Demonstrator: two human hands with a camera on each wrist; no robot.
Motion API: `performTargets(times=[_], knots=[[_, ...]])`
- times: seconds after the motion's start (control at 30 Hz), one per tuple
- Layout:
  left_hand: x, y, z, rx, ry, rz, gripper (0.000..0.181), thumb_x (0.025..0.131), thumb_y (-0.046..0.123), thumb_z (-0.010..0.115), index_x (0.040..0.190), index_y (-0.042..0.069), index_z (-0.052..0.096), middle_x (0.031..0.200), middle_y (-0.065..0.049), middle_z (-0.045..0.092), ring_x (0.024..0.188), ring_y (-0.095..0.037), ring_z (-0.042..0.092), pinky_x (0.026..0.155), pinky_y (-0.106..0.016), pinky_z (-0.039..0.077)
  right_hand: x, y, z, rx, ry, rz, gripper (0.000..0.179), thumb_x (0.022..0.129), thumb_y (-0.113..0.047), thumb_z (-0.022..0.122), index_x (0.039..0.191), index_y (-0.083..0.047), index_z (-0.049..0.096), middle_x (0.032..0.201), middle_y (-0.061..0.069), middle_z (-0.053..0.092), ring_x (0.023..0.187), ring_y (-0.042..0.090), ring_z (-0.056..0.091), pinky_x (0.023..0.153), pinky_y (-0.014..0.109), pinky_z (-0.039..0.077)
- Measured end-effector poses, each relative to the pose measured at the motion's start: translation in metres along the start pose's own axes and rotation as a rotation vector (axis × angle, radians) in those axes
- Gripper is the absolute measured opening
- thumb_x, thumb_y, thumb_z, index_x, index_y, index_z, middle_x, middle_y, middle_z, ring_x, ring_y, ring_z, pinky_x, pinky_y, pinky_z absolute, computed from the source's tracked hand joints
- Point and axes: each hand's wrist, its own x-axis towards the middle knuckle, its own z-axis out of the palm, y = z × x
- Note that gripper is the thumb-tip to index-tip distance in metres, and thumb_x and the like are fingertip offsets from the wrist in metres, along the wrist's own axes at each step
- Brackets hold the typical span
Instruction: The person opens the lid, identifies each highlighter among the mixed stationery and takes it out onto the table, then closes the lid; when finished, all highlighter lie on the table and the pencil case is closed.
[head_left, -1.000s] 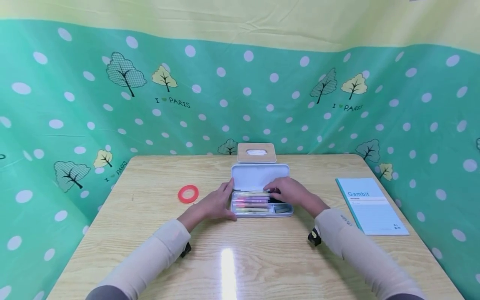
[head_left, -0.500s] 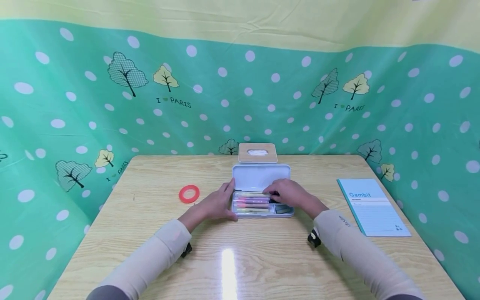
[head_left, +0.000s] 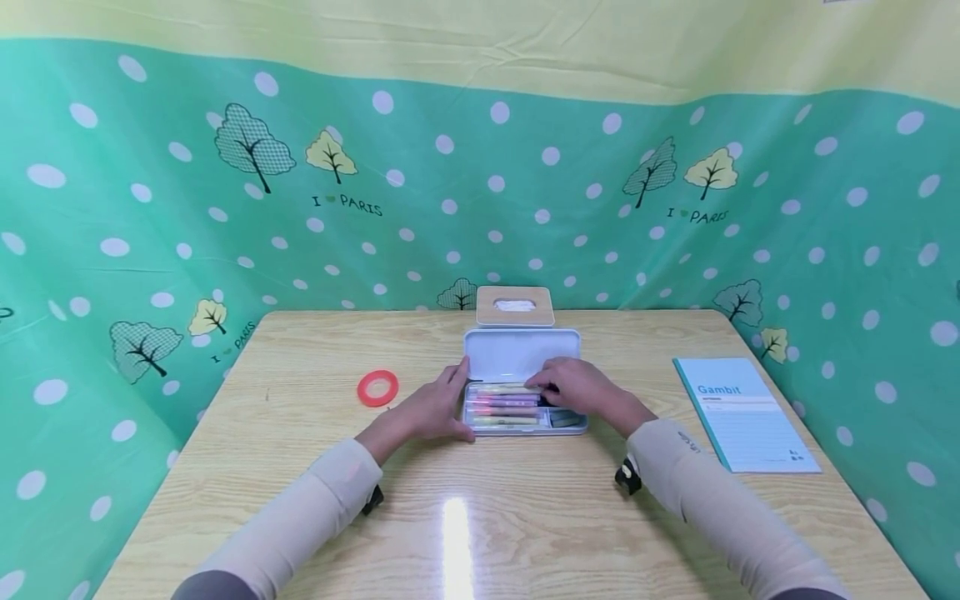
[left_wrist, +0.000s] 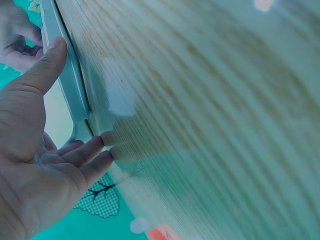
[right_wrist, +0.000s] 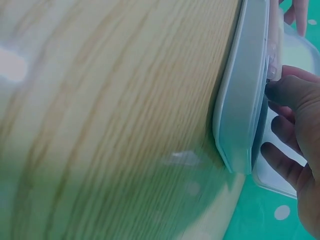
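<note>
An open white pencil case (head_left: 525, 432) lies on the table with its lid (head_left: 501, 354) raised at the back. Several slim pens (head_left: 504, 411) in pink, purple and yellow tones fill its long compartment. A dark grey object (head_left: 564, 418) sits in the small front right compartment. My left hand (head_left: 437, 406) spans the case's left end, its straight thumb against the front wall in the left wrist view and the other fingers extended around the far side. My right hand (head_left: 576, 385) reaches over the case; its thumb and forefinger pinch the end of the pale rear pen (right_wrist: 276, 70).
A red tape ring (head_left: 377, 388) lies to the left of the case. Behind the lid stands a wood-topped tissue box (head_left: 491, 308). A light blue notebook (head_left: 750, 425) lies at the table's right side, and a green patterned curtain (head_left: 525, 200) hangs behind.
The right hand has shifted slightly down and left at the rear pen since a second ago. The left hand keeps its place on the case.
</note>
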Motion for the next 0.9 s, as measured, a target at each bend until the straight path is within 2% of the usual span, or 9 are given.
performTargets(times=[0.23, 0.47, 0.73, 0.9], knots=[[0.001, 0.0, -0.003, 0.004, 0.013, 0.012, 0.138, 0.074, 0.054, 0.087, 0.164, 0.01, -0.007, 0.167, -0.018, 0.022, 0.143, -0.036, 0.046, 0.12, -0.045, 0.04, -0.005, 0.004, -0.008, 0.021, 0.032, 0.016, 0.025, 0.095, -0.013, 0.07, 0.118, -0.022, 0.078, 0.1, -0.004, 0.073, 0.092, 0.011, 0.064, 0.084, 0.033, 0.059], [0.001, -0.001, -0.002, 0.005, 0.023, 0.026, 0.138, 0.074, 0.053, 0.088, 0.164, 0.008, -0.006, 0.166, -0.019, 0.025, 0.138, -0.037, 0.05, 0.119, -0.044, 0.041, -0.016, 0.017, -0.01, 0.031, 0.075, -0.015, 0.026, 0.093, -0.01, 0.07, 0.115, -0.021, 0.079, 0.096, -0.003, 0.072, 0.085, 0.009, 0.063, 0.077, 0.029, 0.057], [-0.002, 0.0, 0.001, 0.001, 0.018, 0.022, 0.136, 0.074, 0.052, 0.088, 0.164, 0.008, -0.004, 0.166, -0.018, 0.025, 0.138, -0.035, 0.051, 0.119, -0.044, 0.041, -0.037, 0.029, -0.012, 0.089, 0.096, 0.056, 0.028, 0.092, -0.008, 0.072, 0.115, -0.021, 0.078, 0.099, -0.004, 0.074, 0.088, 0.01, 0.065, 0.078, 0.03, 0.058], [-0.002, 0.0, 0.001, 0.004, 0.02, 0.03, 0.137, 0.074, 0.052, 0.088, 0.164, 0.007, -0.004, 0.166, -0.019, 0.024, 0.137, -0.037, 0.051, 0.119, -0.044, 0.041, -0.052, 0.039, -0.016, 0.127, 0.149, 0.09, 0.028, 0.091, -0.006, 0.071, 0.114, -0.021, 0.079, 0.096, -0.004, 0.074, 0.082, 0.006, 0.062, 0.072, 0.027, 0.056]])
